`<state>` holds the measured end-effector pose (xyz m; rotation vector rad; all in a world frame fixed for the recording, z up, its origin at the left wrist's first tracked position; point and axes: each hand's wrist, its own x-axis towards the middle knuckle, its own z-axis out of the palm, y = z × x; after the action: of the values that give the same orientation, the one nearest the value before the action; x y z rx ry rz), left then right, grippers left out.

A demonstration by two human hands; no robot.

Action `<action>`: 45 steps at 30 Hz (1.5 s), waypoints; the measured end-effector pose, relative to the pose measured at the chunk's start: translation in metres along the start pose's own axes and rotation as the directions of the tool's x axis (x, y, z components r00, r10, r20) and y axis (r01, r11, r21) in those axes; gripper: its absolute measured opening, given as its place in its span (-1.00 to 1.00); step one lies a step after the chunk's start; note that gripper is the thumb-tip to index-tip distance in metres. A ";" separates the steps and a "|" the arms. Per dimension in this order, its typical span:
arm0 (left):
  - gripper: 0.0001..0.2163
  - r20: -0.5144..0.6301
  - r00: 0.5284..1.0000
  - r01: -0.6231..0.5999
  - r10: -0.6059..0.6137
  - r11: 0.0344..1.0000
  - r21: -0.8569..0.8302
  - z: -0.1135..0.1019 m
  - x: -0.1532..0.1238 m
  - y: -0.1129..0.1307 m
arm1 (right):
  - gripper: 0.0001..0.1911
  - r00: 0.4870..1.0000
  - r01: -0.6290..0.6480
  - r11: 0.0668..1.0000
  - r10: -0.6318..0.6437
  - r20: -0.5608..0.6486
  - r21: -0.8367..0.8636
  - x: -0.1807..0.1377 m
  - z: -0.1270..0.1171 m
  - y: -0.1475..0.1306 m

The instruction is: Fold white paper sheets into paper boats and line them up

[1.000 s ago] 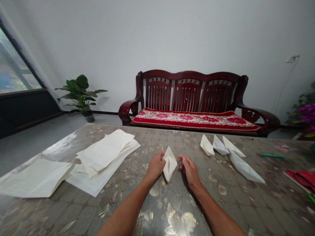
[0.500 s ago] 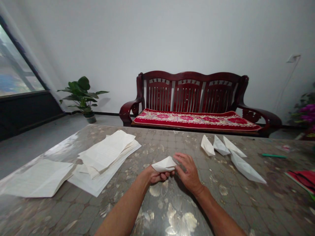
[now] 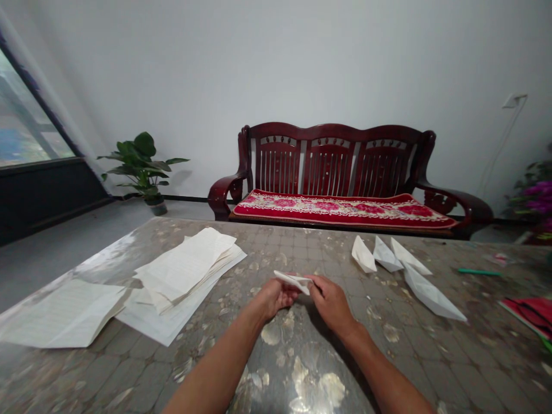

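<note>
Boat (image 3: 295,280) of folded white paper: at clock centre, 12 being straight ahead of the person; raised over the table (image 3: 263,356), between both hands. Seen almost edge-on, it appears as a thin sliver, its right end tilted lower than its left. Inner folds cannot be made out at this angle.

Left hand (image 3: 278,296): turned partly palm-up, fingers curled below the boat, supporting and gripping its left part. Right hand (image 3: 331,300): closed at the boat's right end, thumb toward the near side; the fingers behind are partly hidden.

Surroundings, by clock from the boat. At 9, a paper stack (image 3: 185,267), its layers fanned unevenly; between 8 and 9, a creased sheet (image 3: 60,313). At 2, three small boats (image 3: 363,255) in a close group; toward 3, a longer boat (image 3: 433,296), its far tip near that group. Farther out toward 3, a green stick (image 3: 479,272); between 3 and 4, a red item (image 3: 530,313) with a dark strap. Beyond the table, toward 12 to 1, a dark wooden bench (image 3: 330,164) with a red floral mat (image 3: 340,210); toward 10 to 11, a potted plant (image 3: 142,161).
</note>
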<state>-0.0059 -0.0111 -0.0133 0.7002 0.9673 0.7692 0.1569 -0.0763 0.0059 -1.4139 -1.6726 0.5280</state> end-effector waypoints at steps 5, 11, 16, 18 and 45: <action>-0.71 -0.132 0.688 -0.572 0.714 0.645 0.507 0.016 -0.029 0.001 | -0.68 0.996 0.059 0.929 -0.079 -0.039 -0.366 0.001 -0.009 0.003; -0.72 0.199 0.658 -0.608 0.727 0.357 0.709 0.035 -0.049 0.006 | -0.73 0.987 0.154 0.807 -0.153 0.051 -0.570 -0.002 -0.010 0.000; -0.78 0.229 0.850 -0.265 0.474 0.008 0.964 0.037 -0.043 0.009 | -0.76 0.986 0.164 0.784 -0.117 0.117 -0.599 -0.003 -0.007 -0.005; -0.72 0.242 0.872 -0.190 0.426 -0.162 0.968 0.038 -0.043 0.010 | -0.76 0.988 0.140 0.778 -0.071 0.136 -0.612 -0.004 -0.006 -0.008; -0.62 0.223 0.911 -0.294 0.348 0.167 0.941 0.007 -0.011 0.015 | -0.65 0.996 -0.086 0.988 0.086 0.013 0.130 0.002 -0.006 0.046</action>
<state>-0.0076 -0.0135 0.0066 2.1083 1.3377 0.4385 0.1884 -0.0636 -0.0253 -1.3947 -1.5591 0.6794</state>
